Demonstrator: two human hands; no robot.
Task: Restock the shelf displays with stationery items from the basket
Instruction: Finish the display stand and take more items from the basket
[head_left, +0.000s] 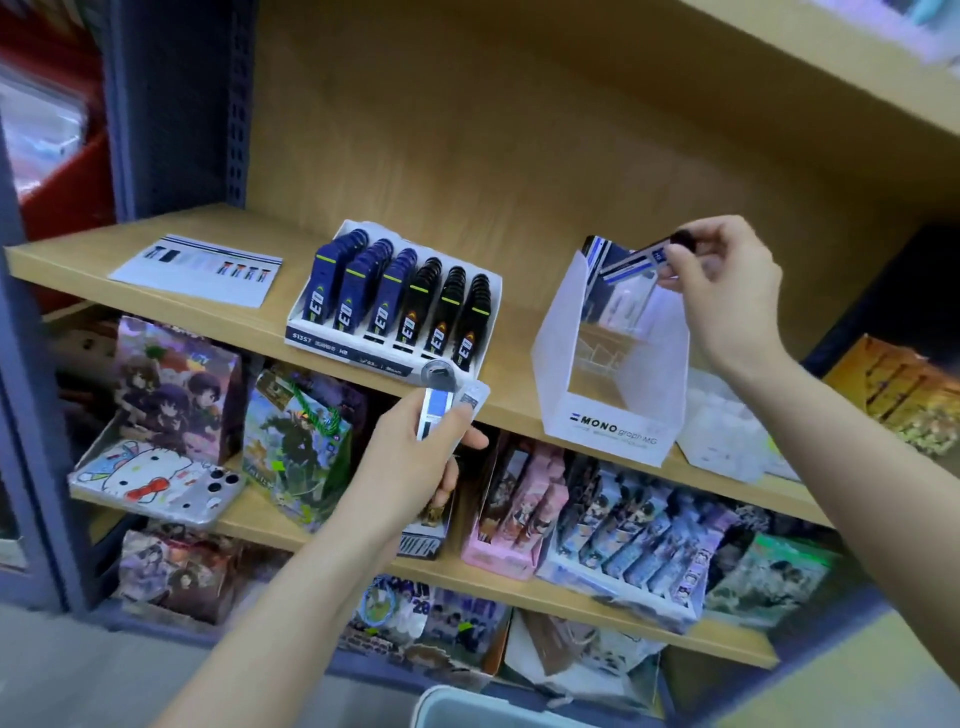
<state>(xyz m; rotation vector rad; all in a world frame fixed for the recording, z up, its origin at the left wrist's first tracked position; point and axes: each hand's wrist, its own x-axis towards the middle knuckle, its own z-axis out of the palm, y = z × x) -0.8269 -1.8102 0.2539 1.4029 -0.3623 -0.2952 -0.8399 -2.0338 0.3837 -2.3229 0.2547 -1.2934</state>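
1. Now the right hand is raised over the middle shelf, its fingertips pinching the dark end of a blue-and-white packet.
2. That packet tilts down to the left, its lower end at the open top of a frosted box marked MONO graph.
3. More such packets stand at the back of the box; how many, I cannot tell.
4. The box stands on the shelf, right of centre, close to the front edge.
5. The left hand is lower, in front of the shelf edge, gripping a small bunch of spares upright; the thumb presses on their face and the other fingers curl behind.
6. Just above that hand, a tray of blue and black lead cases sits on the shelf, well apart from the box.
7. A leaflet lies flat farther left.
8. Lower shelves are packed with cartoon-printed boxes and bags.
9. The pale rim of a basket shows at the bottom edge, between the forearms.
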